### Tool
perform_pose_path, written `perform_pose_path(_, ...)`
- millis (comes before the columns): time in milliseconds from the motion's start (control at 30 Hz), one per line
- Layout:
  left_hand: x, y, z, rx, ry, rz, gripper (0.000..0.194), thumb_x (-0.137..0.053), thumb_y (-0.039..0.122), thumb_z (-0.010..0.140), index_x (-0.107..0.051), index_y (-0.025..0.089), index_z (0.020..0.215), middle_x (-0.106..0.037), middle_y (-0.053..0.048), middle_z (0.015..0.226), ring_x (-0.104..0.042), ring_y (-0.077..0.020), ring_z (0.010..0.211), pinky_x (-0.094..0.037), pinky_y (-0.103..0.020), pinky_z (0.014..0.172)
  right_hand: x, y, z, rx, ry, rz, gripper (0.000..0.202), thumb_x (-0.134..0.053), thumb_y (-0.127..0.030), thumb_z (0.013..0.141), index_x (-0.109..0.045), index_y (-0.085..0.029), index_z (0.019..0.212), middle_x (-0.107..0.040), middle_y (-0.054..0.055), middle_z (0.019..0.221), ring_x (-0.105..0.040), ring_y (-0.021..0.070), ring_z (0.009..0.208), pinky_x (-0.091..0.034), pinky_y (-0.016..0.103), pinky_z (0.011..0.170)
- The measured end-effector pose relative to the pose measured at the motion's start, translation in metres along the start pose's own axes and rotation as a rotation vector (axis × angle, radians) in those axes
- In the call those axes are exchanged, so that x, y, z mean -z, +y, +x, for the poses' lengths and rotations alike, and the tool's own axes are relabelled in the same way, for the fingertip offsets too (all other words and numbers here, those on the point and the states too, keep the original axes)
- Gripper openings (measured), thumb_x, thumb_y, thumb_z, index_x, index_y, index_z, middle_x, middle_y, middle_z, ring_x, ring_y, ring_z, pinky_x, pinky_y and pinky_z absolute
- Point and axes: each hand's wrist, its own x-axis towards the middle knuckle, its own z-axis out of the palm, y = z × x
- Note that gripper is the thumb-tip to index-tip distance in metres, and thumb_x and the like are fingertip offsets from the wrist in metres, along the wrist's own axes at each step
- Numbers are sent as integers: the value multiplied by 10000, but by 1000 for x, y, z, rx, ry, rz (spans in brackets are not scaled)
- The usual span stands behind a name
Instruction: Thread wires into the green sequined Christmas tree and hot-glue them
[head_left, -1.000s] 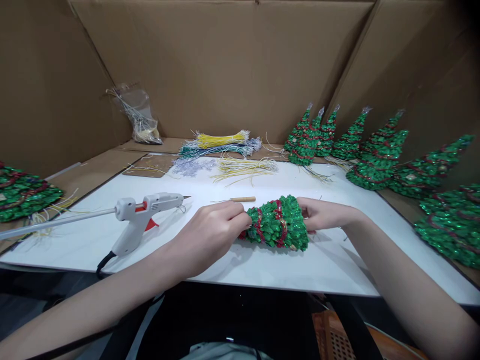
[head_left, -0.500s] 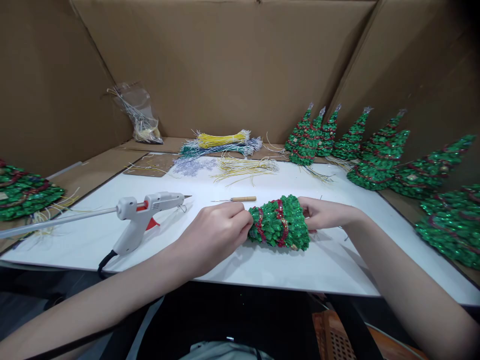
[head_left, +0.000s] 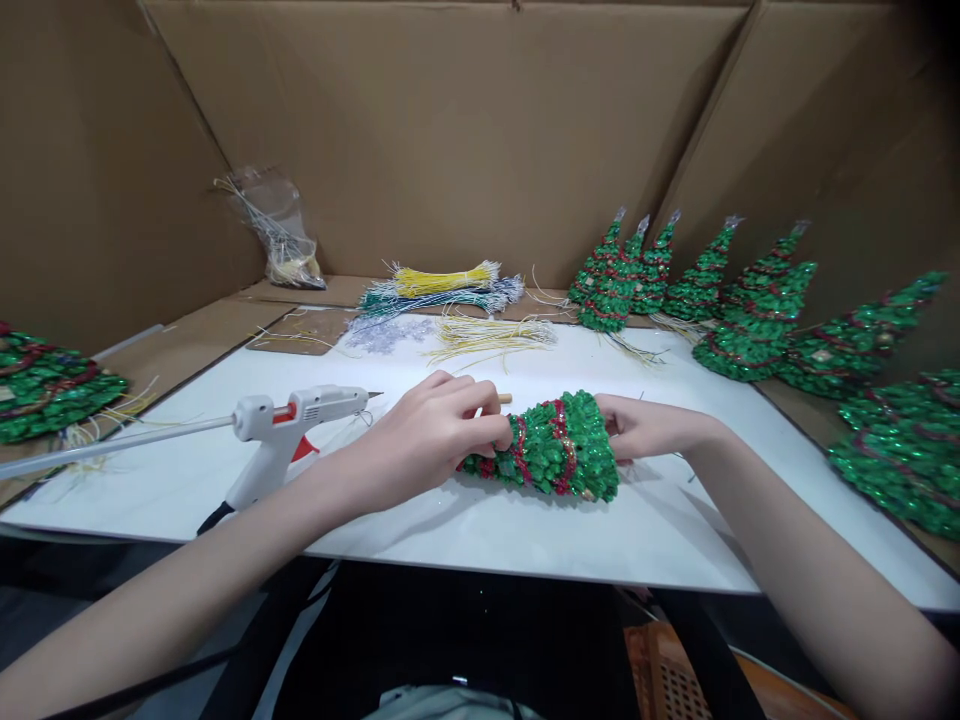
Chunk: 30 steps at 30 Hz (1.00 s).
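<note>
A green glittery Christmas tree with red garland lies on its side on the white board, its narrow end to the left. Over that narrow part, my left hand has thumb and forefinger closed against the tree's upper side; whether a small piece sits between the fingertips too is hidden. At the wide base, my right hand is closed on the rim, some fingers reaching inside the hollow and out of sight. A wooden-handled awl is mostly covered by my left hand.
To the left lies a white hot glue gun with its glue stick. Wire bundles and loose yellow wires lie at the back. Several finished trees stand along the right; another tree is at far left. Cardboard walls surround the board.
My left hand has shifted slightly left and turned, its fingers rising from the tree's narrow end and baring more of it, while covering the awl. My right hand and the tree look unmoved.
</note>
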Motion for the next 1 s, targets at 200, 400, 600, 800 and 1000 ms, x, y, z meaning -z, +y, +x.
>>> perform_pose_path(200, 7, -4, 8, -142, -88, 131, 283, -408, 19, 927, -613, 205, 868, -593, -29, 902, -496, -154, 806, -360, -312, 806, 2, 5, 0, -13, 5, -12, 237, -579, -359, 871, -539, -146, 776, -348, -51, 631, -293, 59, 537, -241, 176, 440)
perform_pose_path(400, 4, -9, 10, -294, -89, 215, 327, -307, 142, 1024, -597, 209, 889, -625, -29, 872, -486, -150, 794, -365, -332, 837, 2, 6, 1, 12, -18, 26, 258, -556, -353, 880, -505, -148, 731, -340, -58, 587, -287, 52, 507, -233, 167, 418)
perform_pose_path(600, 5, -9, 16, -342, -128, 175, 359, -284, 140, 1024, -589, 193, 844, -613, -34, 823, -474, -165, 766, -372, -324, 781, 4, 9, 0, 14, -13, 27, 266, -568, -368, 885, -506, -145, 753, -337, -55, 616, -282, 50, 519, -240, 167, 424)
perform_pose_path(800, 4, -11, 20, -364, -142, 100, 389, -275, 147, 1025, -588, 179, 796, -610, -41, 781, -464, -175, 749, -372, -319, 743, 5, 10, -1, 13, -17, 31, 326, -580, -448, 887, -519, -147, 778, -355, -59, 602, -294, 52, 515, -246, 170, 426)
perform_pose_path(1000, 1, -12, 21, -393, -90, 96, 430, -256, 156, 1028, -578, 162, 743, -586, -41, 732, -452, -171, 707, -377, -317, 713, 5, 12, -1, 8, -1, 36, 363, -581, -491, 874, -521, -150, 764, -329, -67, 576, -274, 52, 494, -226, 177, 416)
